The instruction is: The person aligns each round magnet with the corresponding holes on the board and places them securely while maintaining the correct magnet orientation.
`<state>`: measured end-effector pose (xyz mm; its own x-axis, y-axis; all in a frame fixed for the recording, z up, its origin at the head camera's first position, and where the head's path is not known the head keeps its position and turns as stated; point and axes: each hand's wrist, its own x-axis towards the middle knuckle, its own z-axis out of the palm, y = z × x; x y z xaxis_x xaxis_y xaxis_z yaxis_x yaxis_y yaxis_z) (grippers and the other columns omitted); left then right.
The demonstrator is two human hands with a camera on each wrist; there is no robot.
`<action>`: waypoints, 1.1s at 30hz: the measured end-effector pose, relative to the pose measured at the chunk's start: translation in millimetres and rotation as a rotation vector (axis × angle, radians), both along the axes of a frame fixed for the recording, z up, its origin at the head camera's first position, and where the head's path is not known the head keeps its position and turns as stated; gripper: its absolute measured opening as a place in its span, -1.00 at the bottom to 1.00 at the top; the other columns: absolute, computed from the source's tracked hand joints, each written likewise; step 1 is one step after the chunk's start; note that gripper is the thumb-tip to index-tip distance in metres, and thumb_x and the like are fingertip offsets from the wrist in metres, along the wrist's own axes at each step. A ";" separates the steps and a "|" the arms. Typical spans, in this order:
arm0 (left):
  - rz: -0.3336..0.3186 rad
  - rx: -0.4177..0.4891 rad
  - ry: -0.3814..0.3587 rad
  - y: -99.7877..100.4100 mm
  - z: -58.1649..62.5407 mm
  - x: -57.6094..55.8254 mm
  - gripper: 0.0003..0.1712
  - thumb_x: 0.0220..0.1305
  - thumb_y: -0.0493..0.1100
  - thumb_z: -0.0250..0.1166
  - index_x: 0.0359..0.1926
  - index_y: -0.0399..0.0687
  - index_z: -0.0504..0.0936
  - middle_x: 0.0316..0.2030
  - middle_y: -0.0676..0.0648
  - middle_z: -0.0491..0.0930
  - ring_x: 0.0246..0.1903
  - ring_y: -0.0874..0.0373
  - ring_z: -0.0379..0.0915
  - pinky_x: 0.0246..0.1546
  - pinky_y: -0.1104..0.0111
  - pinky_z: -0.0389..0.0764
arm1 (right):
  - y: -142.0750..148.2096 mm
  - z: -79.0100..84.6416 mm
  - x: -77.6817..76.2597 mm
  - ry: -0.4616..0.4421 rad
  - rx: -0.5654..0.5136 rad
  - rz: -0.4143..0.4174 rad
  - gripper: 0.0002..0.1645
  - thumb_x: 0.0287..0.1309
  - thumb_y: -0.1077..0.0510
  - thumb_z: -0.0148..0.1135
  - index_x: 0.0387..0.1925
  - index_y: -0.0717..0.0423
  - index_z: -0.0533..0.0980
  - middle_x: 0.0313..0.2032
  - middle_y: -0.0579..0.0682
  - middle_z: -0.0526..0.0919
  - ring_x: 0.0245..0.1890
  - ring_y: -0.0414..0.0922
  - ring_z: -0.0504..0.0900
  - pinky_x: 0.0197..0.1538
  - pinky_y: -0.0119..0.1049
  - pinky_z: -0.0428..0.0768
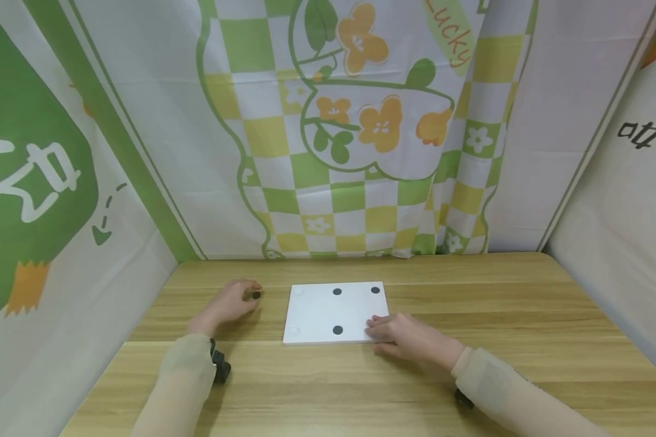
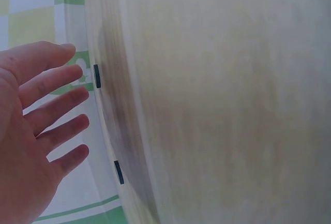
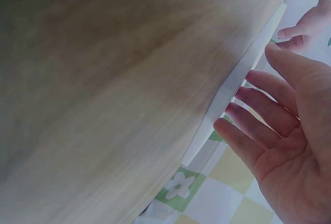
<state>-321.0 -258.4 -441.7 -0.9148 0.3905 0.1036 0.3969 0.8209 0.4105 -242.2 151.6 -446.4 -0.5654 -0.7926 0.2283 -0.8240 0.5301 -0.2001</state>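
Observation:
A white rectangular board [image 1: 311, 312] lies flat on the table. Dark round spots [image 1: 338, 330] show on its middle and right; two pale circles [image 1: 294, 331] mark its left side. To the left of the board, my left hand [image 1: 235, 302] hovers low with loosely spread fingers, beside a small black disc [image 1: 256, 295]. In the left wrist view, this hand [image 2: 36, 94] holds nothing visible, and two thin black discs [image 2: 96, 76] lie near its fingertips. My right hand [image 1: 410, 337] rests its fingers on the board's front right corner, hiding that corner.
The wood-grain table [image 1: 317, 388] ends at a patterned curtain [image 1: 361, 200] behind the board. Fabric walls [image 1: 623, 243] stand at both sides. Each wrist carries a strap with a small black device [image 1: 221, 366].

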 end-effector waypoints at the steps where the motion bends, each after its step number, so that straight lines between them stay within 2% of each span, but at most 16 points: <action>1: 0.001 -0.001 -0.006 -0.2 0.1 -0.5 -0.51 0.19 -0.20 0.24 0.13 -0.33 0.49 0.15 -0.35 0.47 0.19 -0.33 0.30 0.26 -0.17 0.28 | -0.1 0.0 0.0 0.003 -0.002 0.003 -0.60 0.15 0.08 0.29 -0.01 0.20 0.58 0.03 0.14 0.63 0.08 0.02 0.60 0.13 -0.15 0.58; 10: 0.009 -0.037 -0.004 -0.1 -0.1 -5.6 -0.49 0.19 -0.20 0.24 0.15 -0.34 0.48 0.14 -0.34 0.48 0.19 -0.34 0.29 0.28 -0.16 0.25 | 0.2 0.1 -0.2 -0.004 -0.005 -0.003 -0.60 0.16 0.08 0.28 -0.01 0.20 0.58 0.04 0.14 0.62 0.10 0.03 0.59 0.15 -0.14 0.57; 21: -0.025 -0.056 0.021 -1.4 -3.6 -12.3 -0.57 0.17 -0.19 0.28 0.06 -0.27 0.57 0.06 -0.28 0.57 0.16 -0.31 0.35 0.26 -0.17 0.27 | 0.2 1.1 1.2 0.001 -0.008 0.006 -0.61 0.16 0.10 0.28 -0.01 0.21 0.59 0.04 0.16 0.62 0.10 0.03 0.59 0.15 -0.13 0.56; 27: -0.038 -0.061 0.041 -3.2 -2.5 -12.4 -0.61 0.16 -0.22 0.29 0.02 -0.27 0.60 0.07 -0.38 0.53 0.13 -0.36 0.35 0.23 -0.21 0.27 | 0.2 1.5 0.8 0.006 -0.011 0.011 -0.62 0.15 0.09 0.29 -0.02 0.20 0.59 0.03 0.16 0.63 0.09 0.03 0.59 0.15 -0.13 0.57; 33: -0.007 -0.047 0.012 -6.2 -4.4 -16.3 -0.60 0.11 -0.24 0.32 0.01 -0.25 0.62 0.11 -0.44 0.46 0.14 -0.42 0.31 0.22 -0.26 0.25 | 0.5 0.9 0.1 -0.016 -0.003 -0.004 -0.61 0.17 0.06 0.27 -0.02 0.17 0.59 0.05 0.12 0.62 0.11 0.00 0.58 0.16 -0.16 0.55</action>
<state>-337.3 -264.6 -446.0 -0.9109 0.4012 0.0961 0.4071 0.8366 0.3665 -242.1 152.0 -445.5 -0.5721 -0.7897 0.2214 -0.8186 0.5329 -0.2144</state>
